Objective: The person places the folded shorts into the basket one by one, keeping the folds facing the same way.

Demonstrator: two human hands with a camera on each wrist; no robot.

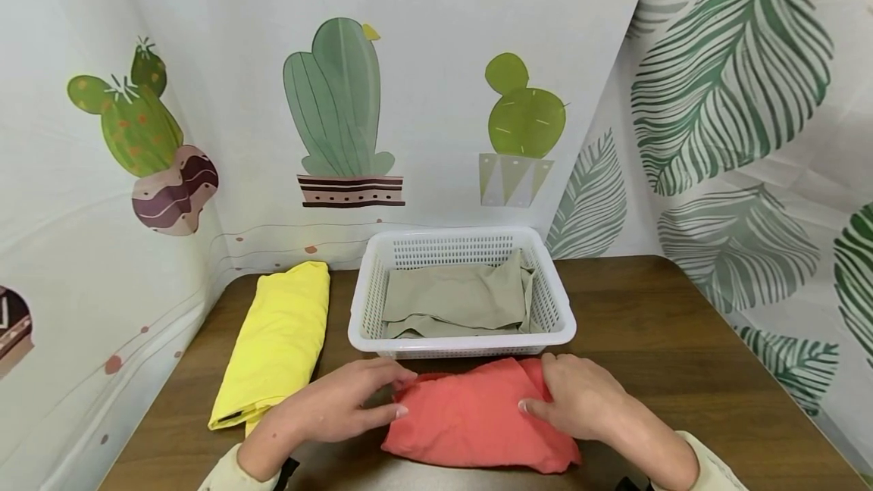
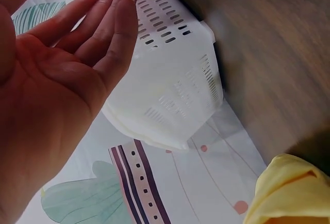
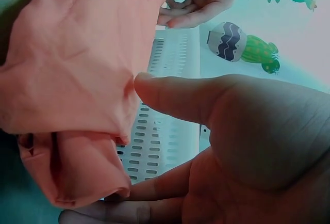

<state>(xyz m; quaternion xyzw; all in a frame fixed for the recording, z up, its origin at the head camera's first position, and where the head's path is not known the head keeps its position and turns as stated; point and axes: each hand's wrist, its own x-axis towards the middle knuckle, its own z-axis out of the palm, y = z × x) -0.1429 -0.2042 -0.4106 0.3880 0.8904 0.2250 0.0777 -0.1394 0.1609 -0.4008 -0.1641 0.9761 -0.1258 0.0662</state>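
Note:
A folded red cloth (image 1: 480, 415) lies in a loose bundle at the front of the table, before the white basket. My right hand (image 1: 586, 396) holds its right end, thumb pressed into the near face and fingers over the far side. In the right wrist view, the cloth (image 3: 87, 69) dents under the thumb (image 3: 170, 95) and has a rolled fold by the fingers. At the cloth's left end is my left hand (image 1: 344, 400), with thumb and fingertips right at the edge. The left wrist view shows that hand (image 2: 56, 84) with its fingers extended and palm bare.
Behind the red cloth stands a white perforated basket (image 1: 464, 344) with a folded grey-green cloth (image 1: 453, 294) inside. A folded yellow cloth (image 1: 283, 332) lies on the left of the wooden table (image 1: 634, 324). A printed curtain (image 1: 436, 82) hangs along the back.

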